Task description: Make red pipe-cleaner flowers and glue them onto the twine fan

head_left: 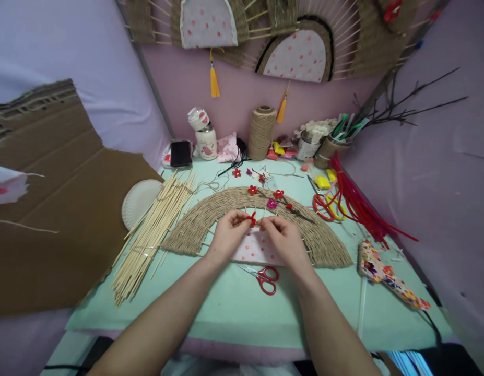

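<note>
Above the middle of a woven twine fan (222,200), my left hand (231,232) pinches a small red pipe-cleaner flower (252,218) between thumb and fingers. My right hand (284,237) is closed at the flower's other side, its thumb and forefinger pinched together; the fingertips hide what they grip. A dotted cloth half-circle (255,249) lies beneath both hands. On the fan's band, a dark twig (302,213) carries a red flower (278,194), a magenta flower (272,204) and other small blooms. Red-handled scissors (267,280) lie on the table just below the fan.
Bamboo sticks (148,245) and a paper plate (138,201) lie left, beside cardboard (61,209). Red pipe cleaners (359,203), more scissors (323,207) and a floral-patterned glue gun (382,274) are right. A twine spool (262,133) and a bottle (206,141) stand behind.
</note>
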`<state>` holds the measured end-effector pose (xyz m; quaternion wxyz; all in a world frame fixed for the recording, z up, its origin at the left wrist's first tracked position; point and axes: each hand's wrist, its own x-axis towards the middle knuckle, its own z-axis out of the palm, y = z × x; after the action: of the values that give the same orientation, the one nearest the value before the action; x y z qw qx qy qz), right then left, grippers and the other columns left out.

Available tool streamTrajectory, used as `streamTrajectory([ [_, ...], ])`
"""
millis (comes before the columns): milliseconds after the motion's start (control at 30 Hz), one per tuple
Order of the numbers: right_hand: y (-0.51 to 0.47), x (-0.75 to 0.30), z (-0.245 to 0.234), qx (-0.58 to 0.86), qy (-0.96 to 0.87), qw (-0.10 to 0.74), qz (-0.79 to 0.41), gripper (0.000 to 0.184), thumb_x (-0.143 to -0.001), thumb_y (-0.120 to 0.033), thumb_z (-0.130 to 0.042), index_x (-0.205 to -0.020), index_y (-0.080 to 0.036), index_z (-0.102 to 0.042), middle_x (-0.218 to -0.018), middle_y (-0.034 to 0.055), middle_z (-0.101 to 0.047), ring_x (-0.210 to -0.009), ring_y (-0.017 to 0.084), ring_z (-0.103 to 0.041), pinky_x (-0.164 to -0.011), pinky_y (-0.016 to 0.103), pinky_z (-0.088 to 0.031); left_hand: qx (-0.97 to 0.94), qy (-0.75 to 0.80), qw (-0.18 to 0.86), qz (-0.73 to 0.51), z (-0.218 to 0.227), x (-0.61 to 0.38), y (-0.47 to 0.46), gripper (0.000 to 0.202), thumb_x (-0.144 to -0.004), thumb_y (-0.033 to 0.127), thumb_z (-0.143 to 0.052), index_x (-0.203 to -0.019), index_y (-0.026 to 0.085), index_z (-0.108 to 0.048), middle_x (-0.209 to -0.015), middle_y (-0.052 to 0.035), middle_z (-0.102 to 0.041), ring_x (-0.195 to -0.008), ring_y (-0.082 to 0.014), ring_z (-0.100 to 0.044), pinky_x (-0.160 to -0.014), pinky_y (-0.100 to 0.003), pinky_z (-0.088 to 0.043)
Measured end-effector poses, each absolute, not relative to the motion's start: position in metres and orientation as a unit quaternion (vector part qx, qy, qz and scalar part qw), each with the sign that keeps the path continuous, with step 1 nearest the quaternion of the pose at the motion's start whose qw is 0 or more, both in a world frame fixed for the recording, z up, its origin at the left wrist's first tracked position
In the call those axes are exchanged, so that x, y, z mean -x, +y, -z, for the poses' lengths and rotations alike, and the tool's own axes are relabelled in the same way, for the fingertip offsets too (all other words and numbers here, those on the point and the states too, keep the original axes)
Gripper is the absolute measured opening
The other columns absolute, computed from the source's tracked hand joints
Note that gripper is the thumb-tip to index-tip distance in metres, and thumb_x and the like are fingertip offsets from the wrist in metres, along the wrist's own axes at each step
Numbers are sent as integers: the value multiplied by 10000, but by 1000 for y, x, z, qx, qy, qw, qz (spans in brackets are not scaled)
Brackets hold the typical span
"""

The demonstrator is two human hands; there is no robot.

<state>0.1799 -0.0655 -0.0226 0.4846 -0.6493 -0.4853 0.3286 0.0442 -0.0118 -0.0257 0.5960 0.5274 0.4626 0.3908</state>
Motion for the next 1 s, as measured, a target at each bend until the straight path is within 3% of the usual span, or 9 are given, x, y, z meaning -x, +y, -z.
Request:
streamTrajectory([
  [100, -65, -185, 22, 637, -481, 513, -316, 222, -798, -372, -580, -809, -178, -687, -758, 40, -693, -705, 190, -604, -672, 303, -461, -445, 432, 691, -371, 21, -42, -9, 189, -678, 277, -693, -792, 146, -619, -693, -31, -674, -648, -126, -634, -592, -221, -466],
  [233, -63, -184, 23, 601, -485, 531, -348, 182, -752, -323, -626, -851, -186, -692, -835, 52, -714, -732, 188, -633, -692, 312, -493, -443, 414, 712, -355, 14, -43, -13, 177, -682, 263, -703, -786, 136, -637, -697, -37, -682, -649, -115, -634, -611, -217, -482],
  [367, -63, -182, 25, 593, -480, 530, -370, 162, -743, -307, -626, -822, -182, -692, -815, 48, -709, -726, 181, -636, -692, 307, -495, -481, 422, 685, -347, 9, -44, -17, 135, -687, 218, -686, -778, 137, -628, -668, -27, -673, -645, -116, -633, -637, -226, -487],
  [600, -64, -183, 24, 596, -474, 511, -399, 129, -711, -295, -638, -758, -184, -683, -757, 34, -705, -696, 176, -624, -665, 303, -487, -578, 426, 615, -325, 12, -38, -14, 95, -667, 224, -656, -695, 162, -590, -621, 4, -614, -579, -112, -561, -546, -214, -413],
  [867, -63, -174, 27, 619, -489, 484, -379, 130, -726, -291, -610, -740, -178, -671, -731, 37, -691, -686, 174, -608, -663, 300, -466, -726, 434, 428, -320, 22, -34, -17, 96, -725, 166, -534, -641, 194, -571, -589, 37, -555, -573, -112, -485, -540, -221, -336],
  [1000, -64, -179, 28, 610, -465, 496, -406, 169, -749, -328, -612, -807, -178, -663, -765, 34, -678, -663, 162, -588, -599, 274, -454, -661, 434, 511, -336, 24, -37, -14, 75, -723, 193, -578, -772, 189, -634, -711, -1, -649, -641, -130, -581, -592, -227, -418],
])
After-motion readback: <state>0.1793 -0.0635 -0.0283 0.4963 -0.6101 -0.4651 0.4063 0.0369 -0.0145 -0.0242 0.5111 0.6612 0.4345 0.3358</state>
